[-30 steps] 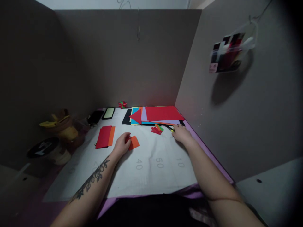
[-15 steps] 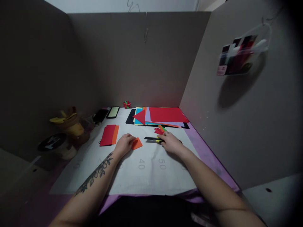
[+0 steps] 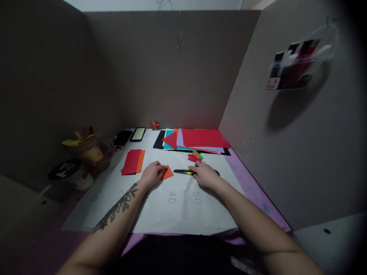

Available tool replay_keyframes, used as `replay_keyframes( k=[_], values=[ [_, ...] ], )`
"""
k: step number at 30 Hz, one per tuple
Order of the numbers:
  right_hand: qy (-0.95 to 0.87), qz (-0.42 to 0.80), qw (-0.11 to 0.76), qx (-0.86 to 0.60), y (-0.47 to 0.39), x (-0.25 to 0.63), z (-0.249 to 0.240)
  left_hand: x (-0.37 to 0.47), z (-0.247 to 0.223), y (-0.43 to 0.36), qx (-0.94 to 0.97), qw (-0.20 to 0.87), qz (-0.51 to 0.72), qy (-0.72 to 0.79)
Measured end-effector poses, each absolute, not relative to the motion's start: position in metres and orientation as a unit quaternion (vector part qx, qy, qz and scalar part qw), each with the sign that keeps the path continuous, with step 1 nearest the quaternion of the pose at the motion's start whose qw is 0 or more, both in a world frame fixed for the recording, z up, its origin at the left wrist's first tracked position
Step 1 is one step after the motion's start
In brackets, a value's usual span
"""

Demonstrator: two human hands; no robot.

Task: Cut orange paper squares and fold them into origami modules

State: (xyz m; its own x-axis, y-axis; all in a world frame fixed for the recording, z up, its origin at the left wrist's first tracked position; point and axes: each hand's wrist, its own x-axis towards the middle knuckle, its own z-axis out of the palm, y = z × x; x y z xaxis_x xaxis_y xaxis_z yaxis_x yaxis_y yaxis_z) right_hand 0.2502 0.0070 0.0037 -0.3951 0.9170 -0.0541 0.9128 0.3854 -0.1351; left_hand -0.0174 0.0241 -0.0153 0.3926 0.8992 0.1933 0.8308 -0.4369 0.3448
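My left hand (image 3: 151,175) pinches the edge of a small orange paper piece (image 3: 167,173) at the table's middle. My right hand (image 3: 205,174) rests over black-and-yellow scissors (image 3: 183,172), fingers closed at their pivot. The blades point left toward the orange paper and lie on or just above the white sheet; a dark handle loop shows behind the hand. Just beyond my right fingers is a small pile of red, orange and green paper pieces (image 3: 194,157). Left of my left hand lies a stack of red and orange paper strips (image 3: 132,162).
Coloured paper sheets (image 3: 205,138) are piled at the back, with a red triangle on top. A folded paper star (image 3: 155,125), a phone (image 3: 138,134) and a dark flat object (image 3: 123,138) lie at the back left. Containers (image 3: 71,173) line the left; grey panels enclose the table.
The scissors have come down from a raised position to lie flatter on the sheet. My left hand stays on the orange paper. The view has shifted slightly.
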Motion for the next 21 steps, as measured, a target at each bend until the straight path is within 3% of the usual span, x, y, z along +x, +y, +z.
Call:
replay_keyframes(
  k=[21],
  values=[
    [-0.834, 0.087, 0.024, -0.545, 0.0069, 0.2483, 0.0062, -0.0162, -0.0133, 0.0226, 0.826, 0.104, 0.172, 0.526]
  ],
)
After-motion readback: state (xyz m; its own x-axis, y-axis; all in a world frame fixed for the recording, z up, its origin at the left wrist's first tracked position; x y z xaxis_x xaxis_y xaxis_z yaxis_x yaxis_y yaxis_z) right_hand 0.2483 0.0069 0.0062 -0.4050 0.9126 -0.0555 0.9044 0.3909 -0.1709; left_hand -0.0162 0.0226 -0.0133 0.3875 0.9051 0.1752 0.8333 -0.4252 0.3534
